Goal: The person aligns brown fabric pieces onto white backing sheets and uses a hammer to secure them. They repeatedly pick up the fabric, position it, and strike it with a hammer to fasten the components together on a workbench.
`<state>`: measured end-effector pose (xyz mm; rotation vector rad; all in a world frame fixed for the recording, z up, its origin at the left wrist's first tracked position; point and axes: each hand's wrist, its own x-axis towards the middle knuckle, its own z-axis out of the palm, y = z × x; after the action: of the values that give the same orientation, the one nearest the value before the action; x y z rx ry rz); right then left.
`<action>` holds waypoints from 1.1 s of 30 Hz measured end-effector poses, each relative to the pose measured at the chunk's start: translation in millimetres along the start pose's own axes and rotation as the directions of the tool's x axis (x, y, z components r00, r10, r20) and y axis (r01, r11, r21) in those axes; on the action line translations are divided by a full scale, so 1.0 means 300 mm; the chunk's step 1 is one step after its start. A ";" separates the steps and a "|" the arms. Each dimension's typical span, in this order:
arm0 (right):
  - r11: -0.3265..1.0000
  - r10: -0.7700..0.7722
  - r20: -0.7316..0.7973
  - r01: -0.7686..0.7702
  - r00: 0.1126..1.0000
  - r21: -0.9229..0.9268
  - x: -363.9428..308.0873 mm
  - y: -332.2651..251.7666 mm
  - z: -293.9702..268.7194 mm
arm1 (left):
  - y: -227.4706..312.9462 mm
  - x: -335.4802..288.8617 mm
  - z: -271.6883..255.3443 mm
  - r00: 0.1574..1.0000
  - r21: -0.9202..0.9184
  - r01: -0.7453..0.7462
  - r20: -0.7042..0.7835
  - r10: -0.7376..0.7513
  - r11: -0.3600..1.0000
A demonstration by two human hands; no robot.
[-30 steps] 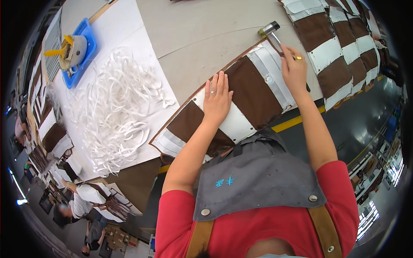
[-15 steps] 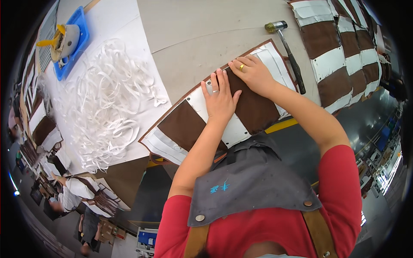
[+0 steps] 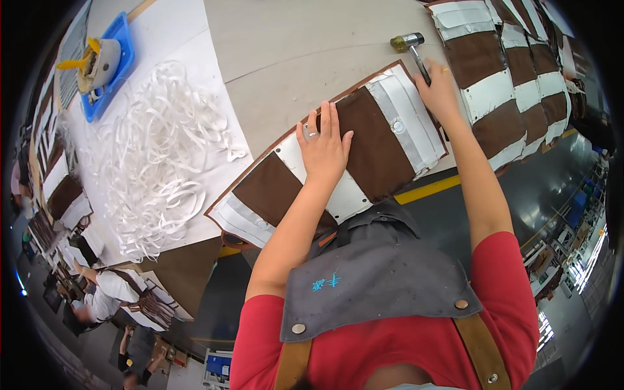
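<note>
A sewn panel of alternating brown and white pieces, edged with brown trim, lies slanted across the table in front of me. My left hand rests flat on its white middle strip, fingers stretched toward the far edge. Small dark dots mark the white strip, and pale strips with a round fastener cover the panel's right end. Just past that end, my right hand is closed around the handle of a hammer. The hammer's head has a yellowish face and lies on the table; part of the handle is hidden by my fingers.
A tangled heap of white ribbon spreads over white sheeting on the left. Behind it a blue tray holds a pot with yellow handles. Stacked brown-and-white panels cover the right side. Other people work at the lower left.
My right hand has left the panel and moved right onto the hammer's handle, uncovering the panel's right end. The left hand has stayed flat on the white strip.
</note>
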<state>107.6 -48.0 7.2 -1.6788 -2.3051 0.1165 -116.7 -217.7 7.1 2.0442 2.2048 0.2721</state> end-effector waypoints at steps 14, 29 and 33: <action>0.936 -0.331 -0.119 0.342 0.936 0.082 0.049 -0.114 -0.085 | 0.010 0.020 0.046 0.990 -0.051 -0.135 -0.032 0.134 0.990; 0.559 -0.825 0.126 0.764 0.550 0.323 0.106 -0.259 0.075 | 0.025 0.022 0.073 0.996 -0.060 -0.026 -0.081 0.021 0.998; 0.757 -0.606 0.156 0.504 0.780 0.416 0.104 -0.269 0.110 | 0.027 0.022 0.072 0.996 -0.074 -0.017 -0.090 0.010 0.997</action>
<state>15.5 -40.9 -0.1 -0.7780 -2.6883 0.6370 -104.8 -209.5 -12.2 2.0459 2.1964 0.4499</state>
